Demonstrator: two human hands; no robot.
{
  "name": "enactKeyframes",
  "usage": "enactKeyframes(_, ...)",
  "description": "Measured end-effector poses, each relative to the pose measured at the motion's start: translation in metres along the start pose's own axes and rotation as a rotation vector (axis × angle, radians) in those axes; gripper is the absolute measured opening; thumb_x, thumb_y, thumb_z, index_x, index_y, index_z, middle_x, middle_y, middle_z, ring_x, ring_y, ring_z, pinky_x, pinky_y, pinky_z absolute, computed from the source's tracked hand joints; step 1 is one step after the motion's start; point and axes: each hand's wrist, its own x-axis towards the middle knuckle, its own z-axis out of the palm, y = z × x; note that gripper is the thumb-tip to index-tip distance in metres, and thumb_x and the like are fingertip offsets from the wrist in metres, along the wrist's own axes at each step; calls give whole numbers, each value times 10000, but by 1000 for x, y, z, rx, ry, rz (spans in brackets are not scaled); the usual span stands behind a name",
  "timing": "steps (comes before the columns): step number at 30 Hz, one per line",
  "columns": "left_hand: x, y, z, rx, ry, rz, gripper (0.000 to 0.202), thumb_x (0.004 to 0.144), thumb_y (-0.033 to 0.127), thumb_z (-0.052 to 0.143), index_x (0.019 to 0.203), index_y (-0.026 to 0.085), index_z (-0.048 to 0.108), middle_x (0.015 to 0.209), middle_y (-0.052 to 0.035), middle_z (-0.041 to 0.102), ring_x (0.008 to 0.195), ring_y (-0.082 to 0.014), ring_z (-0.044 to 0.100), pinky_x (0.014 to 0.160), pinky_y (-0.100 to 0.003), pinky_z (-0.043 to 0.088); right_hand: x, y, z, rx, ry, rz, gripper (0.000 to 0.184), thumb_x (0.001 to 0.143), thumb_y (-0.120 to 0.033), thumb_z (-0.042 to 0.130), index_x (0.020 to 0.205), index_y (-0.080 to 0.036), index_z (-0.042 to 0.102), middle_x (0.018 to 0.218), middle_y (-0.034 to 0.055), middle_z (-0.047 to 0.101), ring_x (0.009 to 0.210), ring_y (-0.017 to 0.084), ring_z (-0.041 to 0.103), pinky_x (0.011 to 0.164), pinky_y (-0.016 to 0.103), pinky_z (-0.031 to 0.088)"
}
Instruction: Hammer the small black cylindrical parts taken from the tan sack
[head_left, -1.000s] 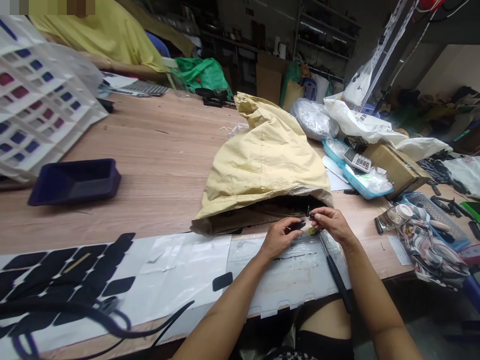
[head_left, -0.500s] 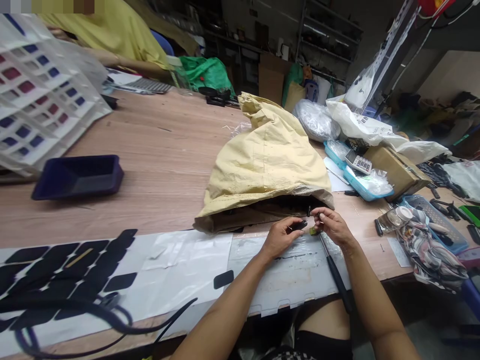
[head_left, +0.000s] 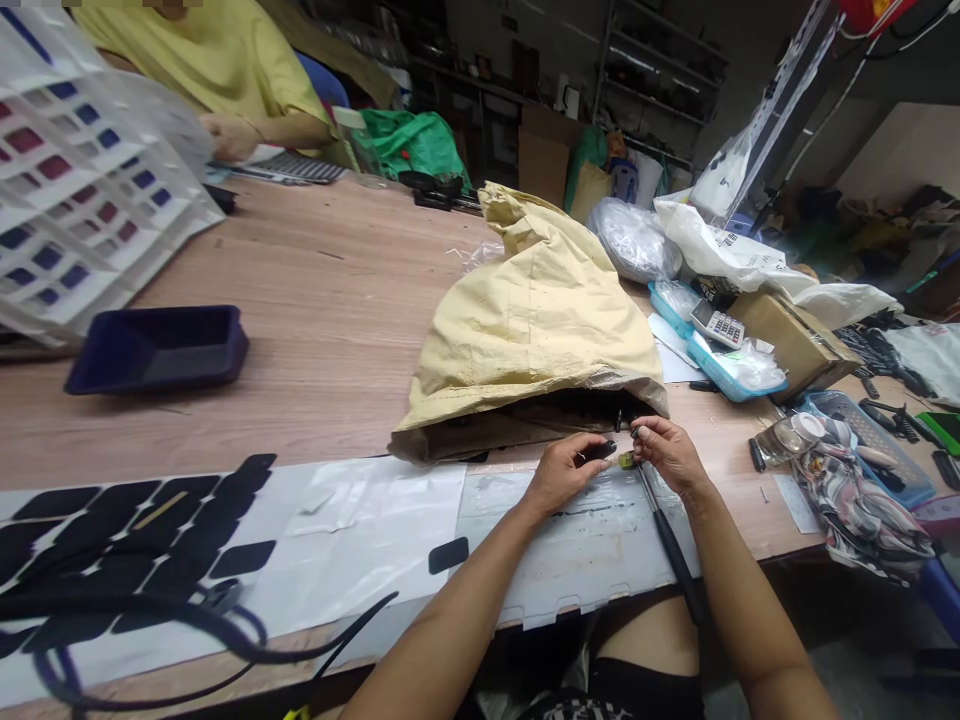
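My left hand (head_left: 568,470) is closed on a small black part (head_left: 602,450) that sticks out past its fingertips. My right hand (head_left: 667,452) pinches another small dark piece (head_left: 635,432), too small to name. Between the hands lies a yellow-green tip (head_left: 625,460), beside a metal-shafted tool with a long black handle (head_left: 675,560) that slants toward my lap. A small black piece (head_left: 619,421) stands at the mouth of the yellow cloth bag (head_left: 540,310), just beyond my fingers. The inside of the bag is dark. A grey-white sheet (head_left: 562,570) lies under my hands.
Black rounded pads (head_left: 150,520) lie on white backing paper at left, with black cables (head_left: 225,630) across them. A dark purple tray (head_left: 157,350) and white basket (head_left: 97,190) stand farther left. A calculator (head_left: 718,325), cardboard box (head_left: 795,335) and jar (head_left: 791,437) are at right.
My right hand has shifted slightly right, away from the small black piece at the bag's mouth. My left hand stays almost still. The co-worker's hand at upper left has moved.
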Motion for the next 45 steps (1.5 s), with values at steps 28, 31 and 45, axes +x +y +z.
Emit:
enactKeyframes(28,1,-11,1,73,-64,94,256,847,155,673,1087,196,750,1061,-52,766,993,-200,701,906,-314,528,-19,-18,20,-946,-108,-604,136,897,-151,641,960,-197,752,876,61,759,805,198,698,759,320,534)
enactKeyframes(31,1,-13,2,83,-66,99,258,863,157,652,1095,212,749,1064,-41,768,993,-197,703,905,-310,536,-18,-19,20,-955,-113,-584,140,893,-148,645,958,-201,757,892,63,769,817,202,710,770,320,539)
enactKeyframes(45,1,-16,3,138,-176,118,329,861,116,628,1151,224,738,1079,-42,763,1004,-200,699,919,-318,534,-22,-21,16,-858,-127,-400,132,851,-166,656,905,-188,775,806,48,763,687,180,700,645,274,559)
